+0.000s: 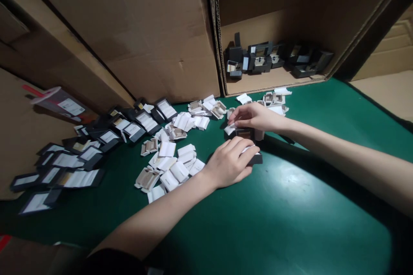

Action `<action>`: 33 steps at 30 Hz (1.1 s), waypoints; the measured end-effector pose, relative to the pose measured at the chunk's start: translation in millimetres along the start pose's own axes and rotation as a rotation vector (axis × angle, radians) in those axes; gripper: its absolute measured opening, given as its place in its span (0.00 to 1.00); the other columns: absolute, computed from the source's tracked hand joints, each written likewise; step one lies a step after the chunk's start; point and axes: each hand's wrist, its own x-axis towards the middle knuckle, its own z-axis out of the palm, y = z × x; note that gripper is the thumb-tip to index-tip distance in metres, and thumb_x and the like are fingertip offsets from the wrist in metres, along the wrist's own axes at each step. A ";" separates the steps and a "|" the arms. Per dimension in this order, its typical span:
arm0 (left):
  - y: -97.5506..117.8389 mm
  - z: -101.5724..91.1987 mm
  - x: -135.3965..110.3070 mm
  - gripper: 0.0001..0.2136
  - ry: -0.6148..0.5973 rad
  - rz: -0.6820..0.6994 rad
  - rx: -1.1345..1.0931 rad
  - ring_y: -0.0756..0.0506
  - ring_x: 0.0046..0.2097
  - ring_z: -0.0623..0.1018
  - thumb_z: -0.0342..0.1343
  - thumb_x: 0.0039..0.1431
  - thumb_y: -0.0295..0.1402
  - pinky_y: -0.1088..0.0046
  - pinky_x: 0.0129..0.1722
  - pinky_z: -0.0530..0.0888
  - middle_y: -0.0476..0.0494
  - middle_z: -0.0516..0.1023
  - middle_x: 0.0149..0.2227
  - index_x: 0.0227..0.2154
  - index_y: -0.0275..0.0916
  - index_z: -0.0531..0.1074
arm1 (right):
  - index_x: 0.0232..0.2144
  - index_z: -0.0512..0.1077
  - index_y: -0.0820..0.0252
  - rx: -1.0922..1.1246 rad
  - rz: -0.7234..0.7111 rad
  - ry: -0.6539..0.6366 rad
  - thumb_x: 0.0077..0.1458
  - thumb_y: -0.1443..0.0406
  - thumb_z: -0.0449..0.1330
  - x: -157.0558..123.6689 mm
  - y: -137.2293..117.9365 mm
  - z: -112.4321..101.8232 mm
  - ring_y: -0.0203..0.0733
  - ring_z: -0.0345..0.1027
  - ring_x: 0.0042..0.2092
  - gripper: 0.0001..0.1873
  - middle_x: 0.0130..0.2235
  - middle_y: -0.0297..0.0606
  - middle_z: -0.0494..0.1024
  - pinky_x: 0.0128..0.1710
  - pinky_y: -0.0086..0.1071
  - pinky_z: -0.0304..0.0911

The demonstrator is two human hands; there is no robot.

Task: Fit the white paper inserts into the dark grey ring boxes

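1. Gripping a black box (257,158) between both forearms' ends, with the left hand (229,161) curling over its near part, probably for steadying; not seeing enough underneath for telling about contact with the green table (306,214).
2. Pinching a white card piece (230,129) in the thumb and fingertips of the right hand (250,115), at the far side of the box, apparently for fine control.
3. Seeing white inserts (167,149) lying loose near the left hand, probably for easy reach.
4. Seeing white-faced black boxes (67,161) grouped farther left, probably for separation.
5. Seeing open boxes (260,64) sitting inside the carton (290,25), presumably for containment.
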 end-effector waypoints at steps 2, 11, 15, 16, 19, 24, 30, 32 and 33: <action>-0.1 0.2 0.3 0.16 0.005 0.006 0.006 0.42 0.51 0.71 0.53 0.55 0.27 0.64 0.46 0.73 0.37 0.71 0.48 0.48 0.33 0.65 | 0.34 0.71 0.60 0.029 -0.015 0.040 0.51 0.58 0.62 -0.5 -3.6 -0.3 0.41 0.73 0.40 0.12 0.38 0.40 0.78 0.45 0.39 0.70; 2.1 -0.7 -0.1 0.16 0.121 -0.063 0.123 0.40 0.48 0.70 0.50 0.56 0.26 0.65 0.42 0.71 0.36 0.70 0.48 0.48 0.32 0.66 | 0.36 0.62 0.57 -0.019 -0.181 0.105 0.52 0.62 0.62 -11.2 -32.3 -15.4 0.40 0.71 0.38 0.12 0.36 0.38 0.75 0.40 0.38 0.69; 4.3 -0.7 -0.8 0.17 0.179 -0.029 0.141 0.43 0.47 0.70 0.49 0.58 0.24 0.66 0.43 0.71 0.38 0.71 0.49 0.51 0.36 0.65 | 0.43 0.62 0.57 -0.107 -0.198 0.056 0.51 0.61 0.63 -15.3 -39.5 -19.0 0.42 0.71 0.42 0.19 0.45 0.42 0.75 0.40 0.39 0.70; 4.9 -0.5 -1.1 0.16 0.200 -0.017 0.146 0.43 0.47 0.70 0.49 0.59 0.24 0.67 0.43 0.70 0.39 0.71 0.49 0.51 0.37 0.65 | 0.44 0.62 0.57 -0.129 -0.187 0.059 0.50 0.61 0.63 -16.1 -41.0 -19.7 0.42 0.72 0.41 0.20 0.46 0.42 0.74 0.39 0.38 0.70; 6.9 -0.2 -2.2 0.14 0.262 0.039 0.157 0.43 0.49 0.70 0.51 0.60 0.27 0.67 0.44 0.70 0.41 0.71 0.49 0.49 0.40 0.66 | 0.43 0.66 0.57 -0.184 -0.133 0.028 0.50 0.61 0.63 -18.5 -45.7 -21.3 0.42 0.72 0.39 0.18 0.42 0.41 0.76 0.36 0.37 0.70; 5.0 0.3 -1.3 0.19 0.425 0.002 0.010 0.42 0.51 0.69 0.54 0.59 0.38 0.63 0.48 0.68 0.39 0.68 0.49 0.51 0.40 0.61 | 0.37 0.73 0.59 -0.346 -0.080 -0.079 0.51 0.59 0.61 -22.3 -54.6 -20.2 0.41 0.73 0.36 0.11 0.35 0.38 0.78 0.34 0.34 0.68; -5.8 6.6 1.6 0.36 0.523 -0.393 -0.360 0.36 0.61 0.59 0.60 0.54 0.46 0.54 0.56 0.65 0.32 0.55 0.59 0.58 0.40 0.49 | 0.36 0.74 0.61 -0.637 -0.094 -0.095 0.54 0.62 0.58 -23.1 -60.9 -11.0 0.38 0.72 0.33 0.10 0.34 0.37 0.79 0.31 0.30 0.62; -7.4 8.3 1.7 0.38 0.433 -0.463 -0.513 0.36 0.62 0.59 0.60 0.53 0.46 0.55 0.56 0.65 0.32 0.52 0.61 0.59 0.41 0.45 | 0.35 0.74 0.61 -0.686 -0.104 -0.104 0.55 0.61 0.57 -22.4 -60.0 -7.7 0.38 0.71 0.32 0.10 0.33 0.38 0.79 0.30 0.30 0.60; -7.7 8.8 1.7 0.38 0.395 -0.490 -0.585 0.37 0.61 0.61 0.60 0.53 0.46 0.55 0.56 0.66 0.32 0.51 0.62 0.60 0.41 0.44 | 0.35 0.75 0.61 -0.701 -0.112 -0.108 0.56 0.60 0.57 -22.0 -59.2 -6.3 0.38 0.71 0.32 0.11 0.33 0.38 0.79 0.30 0.30 0.59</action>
